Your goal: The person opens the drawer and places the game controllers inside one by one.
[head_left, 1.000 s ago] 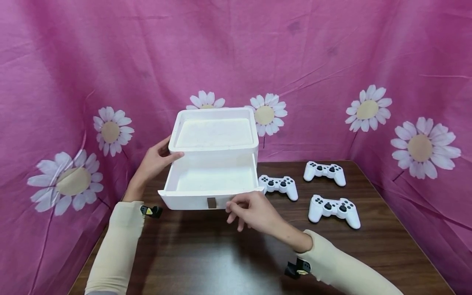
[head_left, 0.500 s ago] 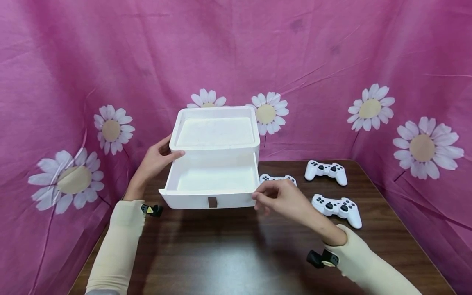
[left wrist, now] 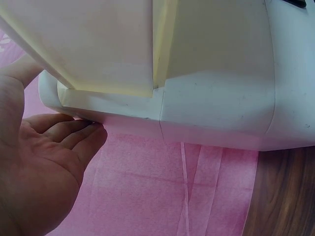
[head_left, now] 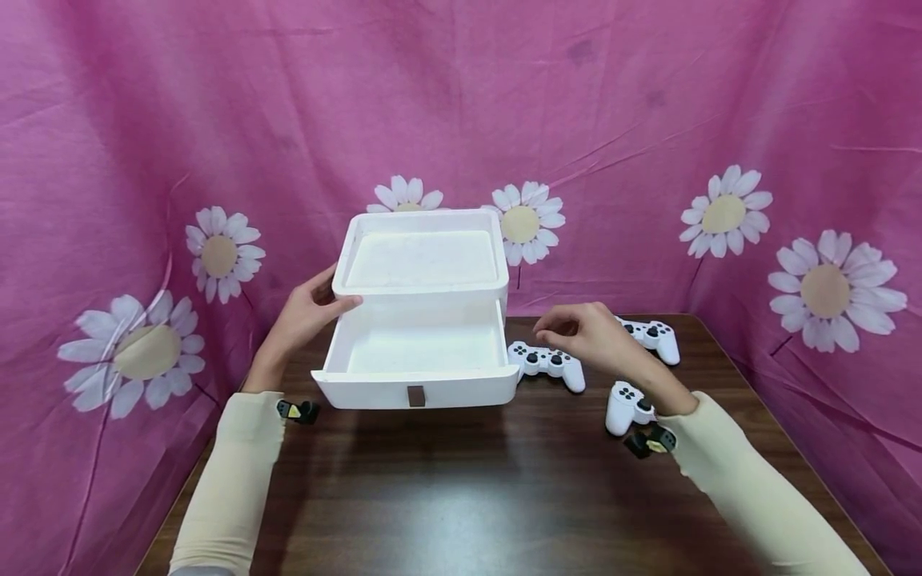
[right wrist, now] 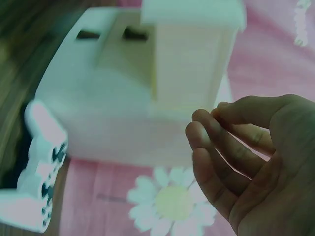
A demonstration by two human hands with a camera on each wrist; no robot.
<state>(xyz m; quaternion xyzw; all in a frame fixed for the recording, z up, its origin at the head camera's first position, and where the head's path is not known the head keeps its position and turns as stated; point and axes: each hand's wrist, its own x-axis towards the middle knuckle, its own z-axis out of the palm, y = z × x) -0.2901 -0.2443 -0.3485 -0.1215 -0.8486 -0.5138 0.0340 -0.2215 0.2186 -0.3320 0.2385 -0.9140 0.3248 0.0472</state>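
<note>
A white drawer unit (head_left: pixel 421 290) stands on the table with a shallow tray-like top. Its lower drawer (head_left: pixel 468 392), with a small brown tab, is pulled out and holds nothing. My left hand (head_left: pixel 298 320) grips the unit's left side, thumb at the front edge below the top rim; in the left wrist view the fingers of that hand (left wrist: pixel 54 162) lie along the white side (left wrist: pixel 216 108). To the right of the unit, my right hand (head_left: pixel 601 340) is in the air with fingers loosely bent and empty, as the right wrist view shows this hand (right wrist: pixel 261 162) too.
One white game controller (head_left: pixel 551 364) lies just right of the drawer. Two more, a back one (head_left: pixel 659 340) and a front one (head_left: pixel 625 408), lie farther right, partly covered by my right hand and arm. A pink flowered cloth (head_left: pixel 612 144) hangs behind the brown table (head_left: pixel 446 496).
My right hand has left the drawer front and moved right and back, over the controllers. The left hand keeps its hold. The drawer stays pulled out.
</note>
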